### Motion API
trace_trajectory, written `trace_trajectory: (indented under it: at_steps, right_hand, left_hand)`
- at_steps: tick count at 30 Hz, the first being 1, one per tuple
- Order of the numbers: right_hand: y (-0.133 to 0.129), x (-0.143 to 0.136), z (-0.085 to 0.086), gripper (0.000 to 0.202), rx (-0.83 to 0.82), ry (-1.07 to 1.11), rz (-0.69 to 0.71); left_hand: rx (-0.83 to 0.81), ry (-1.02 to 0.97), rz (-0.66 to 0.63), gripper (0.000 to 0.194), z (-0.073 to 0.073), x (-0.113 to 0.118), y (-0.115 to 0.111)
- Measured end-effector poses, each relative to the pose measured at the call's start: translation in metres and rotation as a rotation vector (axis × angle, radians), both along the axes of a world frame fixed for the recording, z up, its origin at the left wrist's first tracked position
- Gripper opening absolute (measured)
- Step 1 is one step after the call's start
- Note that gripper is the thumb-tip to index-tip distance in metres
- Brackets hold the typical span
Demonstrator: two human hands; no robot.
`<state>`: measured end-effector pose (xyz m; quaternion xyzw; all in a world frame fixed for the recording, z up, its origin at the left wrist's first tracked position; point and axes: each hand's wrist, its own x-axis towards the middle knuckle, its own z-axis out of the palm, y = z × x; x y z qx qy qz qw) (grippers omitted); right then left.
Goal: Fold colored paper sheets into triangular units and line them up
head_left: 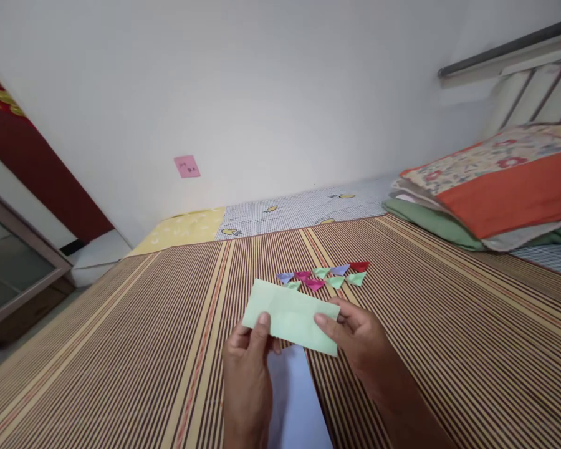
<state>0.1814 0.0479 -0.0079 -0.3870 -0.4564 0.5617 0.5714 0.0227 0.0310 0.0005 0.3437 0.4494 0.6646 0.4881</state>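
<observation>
A light green sheet of paper (pixel 292 312), an oblong with faint creases, is held up between both hands. My left hand (pixel 250 362) pinches its lower left part, thumb on top and fingers behind. At its right end my right hand (pixel 355 330) grips it the same way. Just beyond the paper, small folded paper pieces (pixel 315 284) in green, purple, magenta and red lie in two rows on the striped mat (pixel 177 324). Beneath my hands rests a pale blue sheet of paper (pixel 297 399), partly hidden by my left hand and wrist.
Folded bedding (pixel 509 181) in orange, floral and green is stacked at the right. A yellow cloth (pixel 182 227) and a checked cloth (pixel 280 212) run along the white wall (pixel 280 93). A pink note (pixel 187 166) is on that wall. A glass-panelled frame (pixel 19 268) stands at the left.
</observation>
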Motion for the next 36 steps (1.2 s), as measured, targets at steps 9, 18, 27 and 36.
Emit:
trace_trajectory:
  at_steps: [9, 18, 27, 36]
  right_hand:
    - [-0.007, 0.004, 0.011, 0.025, 0.027, -0.012, 0.027]
    - [-0.010, 0.026, 0.014, 0.037, 0.466, -0.454, -0.106]
    - [-0.012, 0.017, 0.021, 0.013, 0.617, -0.628, -0.003]
    - [-0.013, -0.003, 0.020, 0.016, 0.329, -0.392, -0.158]
  left_hand:
    - [0.006, -0.032, -0.086, 0.030, 0.003, 0.006, -0.004]
    - [-0.013, 0.131, -0.005, 0.033, 0.006, 0.002, -0.003]
    - [0.004, 0.223, -0.054, 0.032, 0.003, 0.003, -0.010]
    - [0.018, 0.144, -0.120, 0.031, 0.007, 0.010, -0.011]
